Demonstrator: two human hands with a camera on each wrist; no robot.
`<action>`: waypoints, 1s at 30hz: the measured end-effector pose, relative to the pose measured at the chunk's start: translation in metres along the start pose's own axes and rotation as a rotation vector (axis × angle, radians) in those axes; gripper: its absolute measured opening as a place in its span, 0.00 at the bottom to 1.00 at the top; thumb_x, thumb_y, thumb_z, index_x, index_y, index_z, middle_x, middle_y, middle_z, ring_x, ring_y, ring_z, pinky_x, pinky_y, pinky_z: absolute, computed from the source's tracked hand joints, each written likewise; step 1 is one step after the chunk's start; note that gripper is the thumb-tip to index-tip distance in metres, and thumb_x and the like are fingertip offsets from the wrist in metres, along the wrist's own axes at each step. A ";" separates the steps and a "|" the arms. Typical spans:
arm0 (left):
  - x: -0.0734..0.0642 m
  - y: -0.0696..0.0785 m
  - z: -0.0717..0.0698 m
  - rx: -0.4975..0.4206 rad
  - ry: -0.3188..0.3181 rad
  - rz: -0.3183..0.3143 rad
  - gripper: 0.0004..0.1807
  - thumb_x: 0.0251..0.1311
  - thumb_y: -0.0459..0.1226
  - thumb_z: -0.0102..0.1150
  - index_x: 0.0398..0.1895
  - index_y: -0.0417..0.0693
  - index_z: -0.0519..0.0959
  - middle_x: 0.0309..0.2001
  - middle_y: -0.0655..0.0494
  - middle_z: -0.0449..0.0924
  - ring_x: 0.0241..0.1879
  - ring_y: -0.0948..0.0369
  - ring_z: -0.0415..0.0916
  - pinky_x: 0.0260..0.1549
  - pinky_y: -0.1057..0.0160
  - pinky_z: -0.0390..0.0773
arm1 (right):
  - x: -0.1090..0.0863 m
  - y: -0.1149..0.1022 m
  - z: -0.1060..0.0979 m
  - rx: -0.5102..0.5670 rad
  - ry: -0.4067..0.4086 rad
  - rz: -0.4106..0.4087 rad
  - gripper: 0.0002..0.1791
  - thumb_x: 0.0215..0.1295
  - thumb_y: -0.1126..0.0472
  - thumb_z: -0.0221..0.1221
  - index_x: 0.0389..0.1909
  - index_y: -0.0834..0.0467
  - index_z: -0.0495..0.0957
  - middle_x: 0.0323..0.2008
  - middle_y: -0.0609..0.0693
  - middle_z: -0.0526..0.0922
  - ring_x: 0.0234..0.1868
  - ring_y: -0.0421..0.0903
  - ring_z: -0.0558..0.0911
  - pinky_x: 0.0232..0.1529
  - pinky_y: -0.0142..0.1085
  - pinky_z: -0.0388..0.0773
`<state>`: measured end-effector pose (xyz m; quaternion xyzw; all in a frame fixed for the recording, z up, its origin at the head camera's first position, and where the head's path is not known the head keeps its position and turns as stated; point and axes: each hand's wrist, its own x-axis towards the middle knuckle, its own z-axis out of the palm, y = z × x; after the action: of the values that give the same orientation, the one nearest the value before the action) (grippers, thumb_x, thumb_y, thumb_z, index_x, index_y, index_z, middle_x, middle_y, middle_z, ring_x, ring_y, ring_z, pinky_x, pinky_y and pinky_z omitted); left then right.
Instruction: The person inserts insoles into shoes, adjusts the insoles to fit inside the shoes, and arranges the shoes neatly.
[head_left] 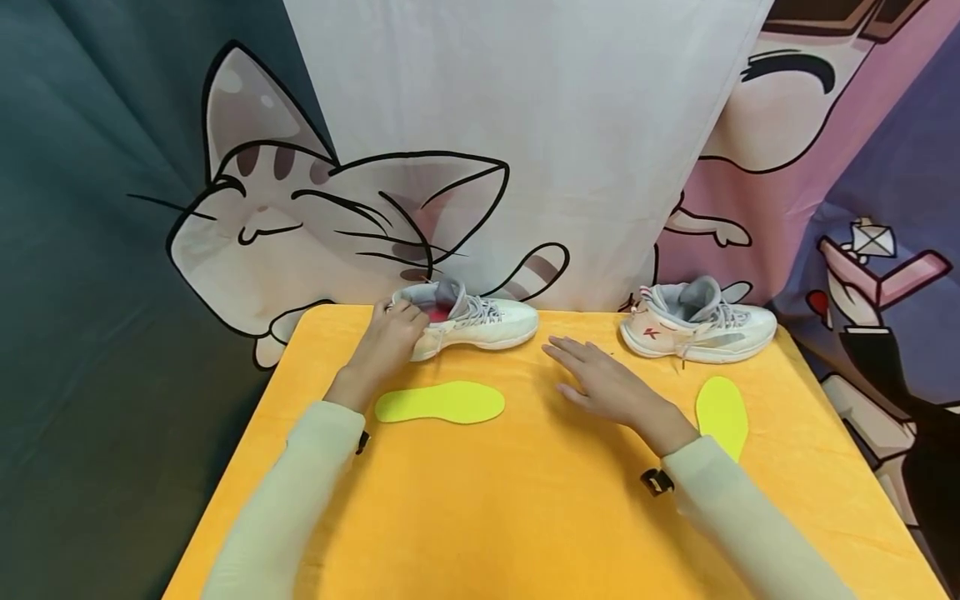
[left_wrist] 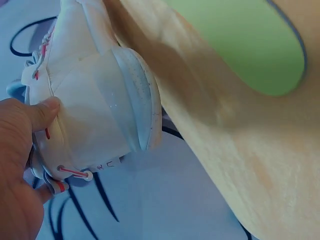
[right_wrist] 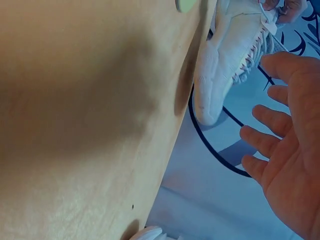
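Observation:
At the far left of the table, a white sneaker with grey lining is held at its heel collar by my left hand. In the left wrist view the thumb lies on the outside of the sneaker, with other fingers of the left hand partly hidden behind the collar. A yellow-green insole lies in front of that sneaker. My right hand hovers to the right of the toe, fingers extended and holding nothing. The right wrist view shows the palm of this right hand apart from the sneaker.
Another white sneaker with a red mark stands at the far right of the yellow-covered table. In front of it lies a second yellow-green insole, partly covered by my right sleeve. A cartoon-printed curtain hangs right behind the table.

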<state>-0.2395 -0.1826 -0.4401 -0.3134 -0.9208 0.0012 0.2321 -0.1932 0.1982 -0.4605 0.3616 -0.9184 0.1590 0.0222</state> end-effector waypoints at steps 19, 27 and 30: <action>-0.014 0.091 -0.022 -0.001 0.123 0.056 0.11 0.74 0.33 0.50 0.41 0.43 0.85 0.40 0.52 0.86 0.45 0.54 0.78 0.51 0.39 0.74 | 0.011 -0.013 0.006 -0.035 0.158 -0.087 0.42 0.60 0.58 0.74 0.73 0.63 0.67 0.69 0.63 0.72 0.68 0.61 0.74 0.68 0.56 0.73; -0.023 0.129 -0.019 0.016 0.181 0.080 0.12 0.74 0.34 0.49 0.36 0.45 0.84 0.36 0.55 0.84 0.40 0.55 0.76 0.47 0.39 0.75 | 0.005 -0.014 0.012 -0.026 0.180 -0.090 0.42 0.56 0.55 0.77 0.70 0.62 0.71 0.64 0.62 0.75 0.64 0.61 0.76 0.65 0.56 0.75; -0.026 0.142 -0.016 0.028 0.204 0.085 0.14 0.75 0.33 0.47 0.35 0.46 0.83 0.34 0.56 0.83 0.39 0.56 0.76 0.45 0.40 0.76 | -0.001 -0.013 0.016 -0.025 0.192 -0.102 0.41 0.54 0.54 0.78 0.67 0.63 0.74 0.62 0.62 0.77 0.62 0.60 0.76 0.64 0.55 0.76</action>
<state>-0.1325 -0.0862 -0.4575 -0.3474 -0.8782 -0.0079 0.3287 -0.1823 0.1850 -0.4719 0.3909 -0.8943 0.1801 0.1227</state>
